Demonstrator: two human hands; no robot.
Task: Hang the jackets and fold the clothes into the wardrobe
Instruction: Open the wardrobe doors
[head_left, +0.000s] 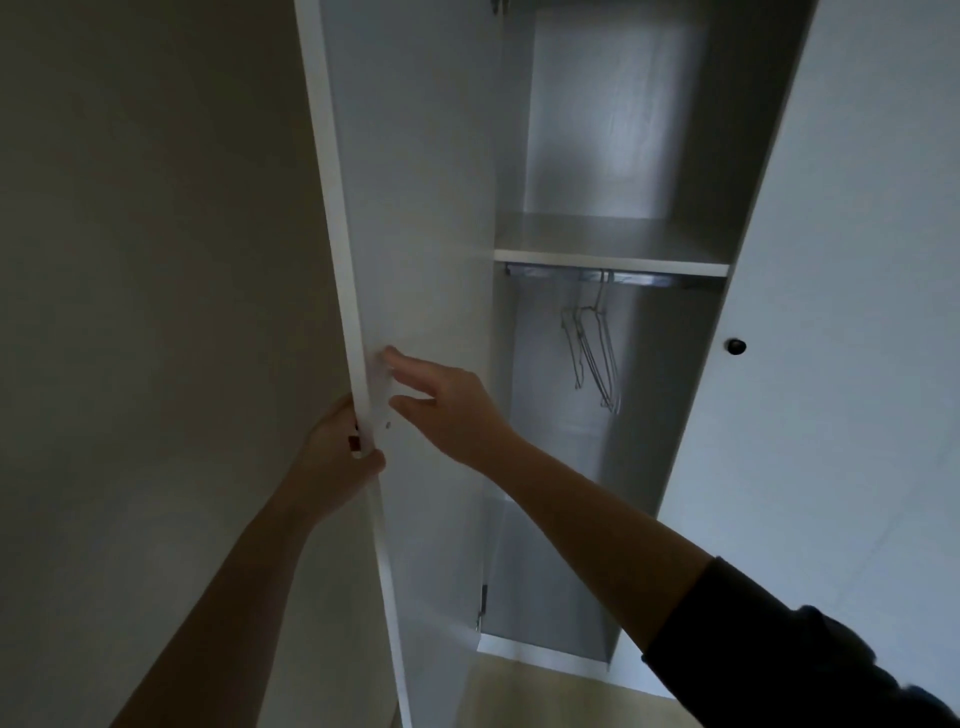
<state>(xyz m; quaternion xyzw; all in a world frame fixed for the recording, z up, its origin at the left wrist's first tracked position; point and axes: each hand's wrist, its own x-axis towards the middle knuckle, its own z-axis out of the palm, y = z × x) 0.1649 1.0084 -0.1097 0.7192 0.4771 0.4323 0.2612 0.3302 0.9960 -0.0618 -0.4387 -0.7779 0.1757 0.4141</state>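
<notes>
Left hand (337, 449) on door (415, 208); hangers (592, 353) inside

I count one wardrobe (608, 104), two doors (open door (415, 208), shut door (857, 208)), one shelf (613, 255), one rail (654, 281), one knob (736, 346), maybe three hangers (592, 348).

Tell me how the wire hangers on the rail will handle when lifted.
The wire hangers look thin, so probably light and bendy. Bunched together on the rail, they may snag each other when one is pulled.

Wire hangers (595, 358) hang from the rail (654, 281) beneath the white shelf (613, 256).
</notes>
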